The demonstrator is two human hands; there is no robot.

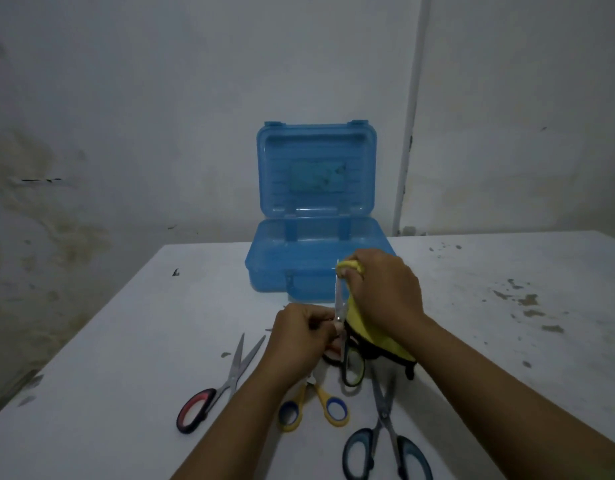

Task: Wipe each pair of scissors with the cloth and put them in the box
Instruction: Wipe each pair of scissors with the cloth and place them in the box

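dim, stained grey walls (143, 116) meet at a corner where a pale pipe (411, 116) runs down behind a white counter (126, 341), whose top is scuffed and chipped, mostly on the right side.

four pairs of scissors are in view. three lie flat on the counter near the person: a red-and-black pair (214, 389) on the left with its blades slightly parted, a small yellow-and-blue pair (314, 408) partly hidden under the left forearm, and a larger blue-and-black pair (385, 434) nearest the camera. the fourth, a black-handled pair (344, 337), is held up off the counter with its blades pointing away toward the box.

the left hand (301, 337) is closed around that pair near the pivot and upper handle. the right hand (385, 289) is closed on one yellow cloth (372, 327), pinching it over the blade tips, while the rest of the cloth, dark-edged, hangs down under the wrist.

one translucent blue box (316, 258) sits on the counter just beyond the hands, its lid standing open and upright against the wall; no scissors can be made out inside it.
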